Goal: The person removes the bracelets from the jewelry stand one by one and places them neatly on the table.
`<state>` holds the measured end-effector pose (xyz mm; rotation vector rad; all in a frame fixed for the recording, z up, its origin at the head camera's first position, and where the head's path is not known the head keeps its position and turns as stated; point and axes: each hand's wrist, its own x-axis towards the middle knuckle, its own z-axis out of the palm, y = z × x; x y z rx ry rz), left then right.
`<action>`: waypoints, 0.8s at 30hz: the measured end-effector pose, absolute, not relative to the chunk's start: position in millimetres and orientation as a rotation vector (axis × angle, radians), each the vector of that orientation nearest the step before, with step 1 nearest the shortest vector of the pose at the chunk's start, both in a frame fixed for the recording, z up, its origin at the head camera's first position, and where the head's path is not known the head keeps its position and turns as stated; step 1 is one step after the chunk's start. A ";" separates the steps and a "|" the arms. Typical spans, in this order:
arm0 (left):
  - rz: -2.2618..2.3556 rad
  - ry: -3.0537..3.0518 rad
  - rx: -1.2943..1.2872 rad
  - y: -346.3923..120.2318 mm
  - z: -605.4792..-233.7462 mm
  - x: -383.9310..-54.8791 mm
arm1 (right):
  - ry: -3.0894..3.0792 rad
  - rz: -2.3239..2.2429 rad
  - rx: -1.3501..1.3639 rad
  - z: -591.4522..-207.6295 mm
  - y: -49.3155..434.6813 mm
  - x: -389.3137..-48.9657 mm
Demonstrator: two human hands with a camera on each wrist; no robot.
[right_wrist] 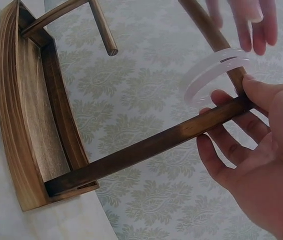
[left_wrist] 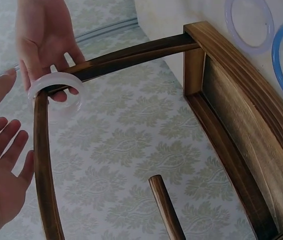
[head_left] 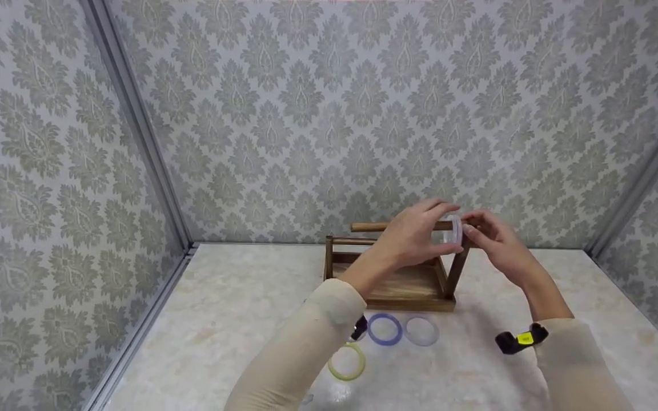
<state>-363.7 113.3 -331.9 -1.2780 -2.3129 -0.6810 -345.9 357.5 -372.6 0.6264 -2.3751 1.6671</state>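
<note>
A wooden bangle stand (head_left: pixel 446 305) has an upper rod (head_left: pixel 369 226) on a post (head_left: pixel 456 274) and a tray base. Pale translucent bangle material (right_wrist: pixel 201 82) hangs round the rod close to its post end; whether it is one bangle or two I cannot tell. My right hand (head_left: pixel 500 245) grips the top of the post, thumb (right_wrist: pixel 261 92) at the corner and fingers curled behind the wood. Around the rod's end, my left hand (head_left: pixel 412 237) has its fingers extended and spread. The left wrist view shows the left hand (left_wrist: pixel 1 175) apart from the bangle.
In front of the stand, a blue bangle (head_left: pixel 385 345) and a pale lilac bangle (head_left: pixel 422 345) lie flat on the table (head_left: pixel 203 331). A yellow bangle (head_left: pixel 346 378) lies nearer me, beside my left sleeve (head_left: pixel 300 348). A lower rod (head_left: pixel 352 241) sits at the stand's left, and a patterned wall (head_left: pixel 329 125) rises behind.
</note>
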 end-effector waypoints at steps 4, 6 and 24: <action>-0.506 -2.354 -1.243 118.6 -331.8 -369.8 | -2.387 1.655 0.655 -370.8 357.7 -346.7; -0.439 -2.378 -1.224 120.3 -332.3 -372.2 | -2.397 1.654 0.656 -370.2 357.6 -346.8; -0.502 -2.596 -1.034 131.5 -332.6 -371.8 | -2.298 1.654 0.588 -379.8 354.8 -349.3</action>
